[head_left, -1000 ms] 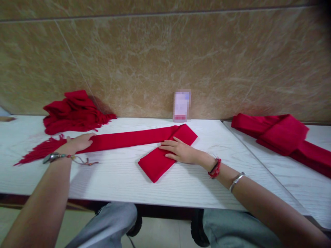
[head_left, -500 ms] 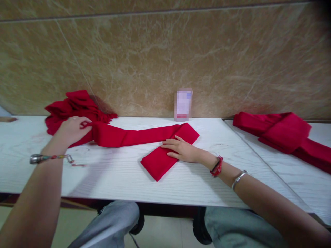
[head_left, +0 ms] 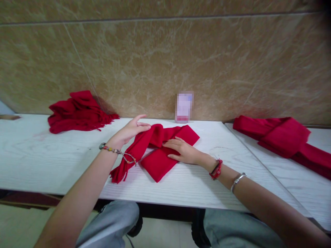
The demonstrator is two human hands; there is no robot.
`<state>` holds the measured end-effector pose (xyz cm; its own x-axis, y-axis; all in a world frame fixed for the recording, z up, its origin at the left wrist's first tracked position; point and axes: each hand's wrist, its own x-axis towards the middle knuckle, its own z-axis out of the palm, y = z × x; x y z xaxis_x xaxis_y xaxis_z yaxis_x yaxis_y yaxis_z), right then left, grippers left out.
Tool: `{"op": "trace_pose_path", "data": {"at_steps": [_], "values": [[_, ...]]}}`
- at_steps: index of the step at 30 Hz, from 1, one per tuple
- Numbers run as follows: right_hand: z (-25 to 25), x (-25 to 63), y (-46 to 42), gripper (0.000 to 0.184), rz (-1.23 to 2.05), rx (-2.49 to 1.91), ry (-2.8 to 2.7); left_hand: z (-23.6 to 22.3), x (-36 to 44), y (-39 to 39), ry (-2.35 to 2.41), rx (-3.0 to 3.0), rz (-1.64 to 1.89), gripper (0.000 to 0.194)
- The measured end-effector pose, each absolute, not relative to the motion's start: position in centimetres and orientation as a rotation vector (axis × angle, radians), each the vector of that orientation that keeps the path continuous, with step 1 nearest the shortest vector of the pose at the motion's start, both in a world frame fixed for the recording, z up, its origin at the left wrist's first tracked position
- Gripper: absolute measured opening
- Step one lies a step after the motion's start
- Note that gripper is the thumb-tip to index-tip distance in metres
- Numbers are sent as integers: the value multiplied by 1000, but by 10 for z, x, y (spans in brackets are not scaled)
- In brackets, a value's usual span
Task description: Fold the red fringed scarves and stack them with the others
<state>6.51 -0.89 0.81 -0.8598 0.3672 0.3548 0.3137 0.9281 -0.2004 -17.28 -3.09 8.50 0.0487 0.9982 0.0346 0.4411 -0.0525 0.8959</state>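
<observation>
A red scarf (head_left: 157, 167) lies folded on the white table, one flat section slanting across the middle and another strip bent down to the left. Its fringed end (head_left: 119, 173) rests toward the table's front, partly under my left wrist's beaded bracelet. My left hand (head_left: 131, 129) is at the bend of the scarf, fingers apart, with some fingertips close to or touching the cloth. Lying flat on the folded part, my right hand (head_left: 182, 151) presses the scarf with outstretched fingers.
A crumpled red fringed scarf (head_left: 77, 113) lies against the wall at the back left. Folded red scarves (head_left: 284, 136) lie at the right, across the table seam. A small blurred packet or card (head_left: 183, 106) leans on the brown marbled wall (head_left: 155, 62).
My left hand has moved right, carrying the scarf's long strip inward and bending it over; its fingers have opened from a pinch. My right hand has stayed in place.
</observation>
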Motion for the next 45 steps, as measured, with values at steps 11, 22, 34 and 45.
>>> {"op": "trace_pose_path", "data": {"at_steps": [11, 22, 34, 45], "values": [[9, 63, -11, 28, 63, -640, -2411, 88, -169, -55, 1640, 2193, 269, 61], [5, 63, -8, 54, 76, -649, -2450, 102, -156, -56, 1529, 2587, 111, 69], [-4, 62, -3, 50, 99, -718, -2550, 85, -158, -42, 1532, 2817, -10, 34], [-8, 62, -1, 45, 153, -731, -2497, 87, -166, -36, 1940, 2655, 436, 41]]}}
